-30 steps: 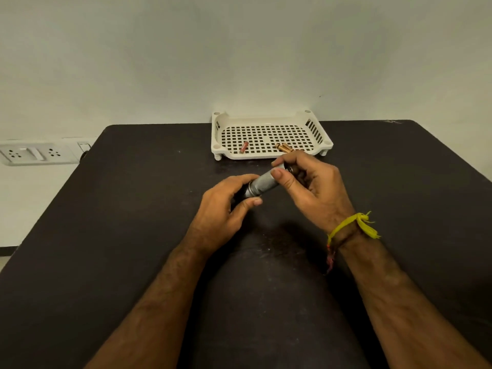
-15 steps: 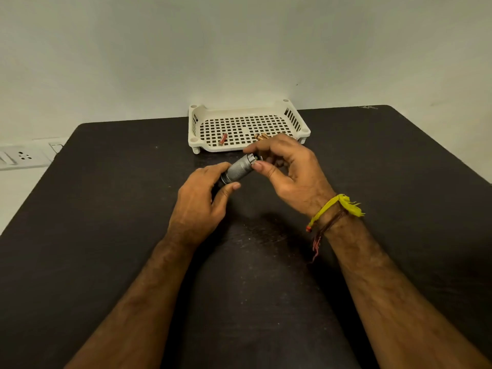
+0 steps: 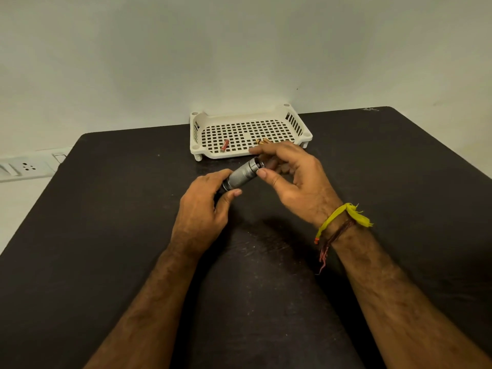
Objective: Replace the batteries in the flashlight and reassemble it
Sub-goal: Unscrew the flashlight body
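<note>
A small silver knurled flashlight body (image 3: 242,174) is held tilted above the black table (image 3: 106,235). My left hand (image 3: 203,209) grips its lower, dark end. My right hand (image 3: 292,179) pinches the upper open end between thumb and forefinger, with the other fingers curled behind it. A white perforated tray (image 3: 250,130) at the table's back edge holds a red battery (image 3: 225,145) on the left. Copper-coloured batteries (image 3: 263,141) lie in it just above my right fingers, partly hidden.
The tray stands against a pale wall. A white socket strip (image 3: 26,166) sits on the wall at the far left, beyond the table's edge. A yellow thread band (image 3: 343,217) is tied round my right wrist.
The view has shifted, so hands and tray sit lower left in frame. My right fingers have slid from around the flashlight's upper part to its very end, baring more of the silver body.
</note>
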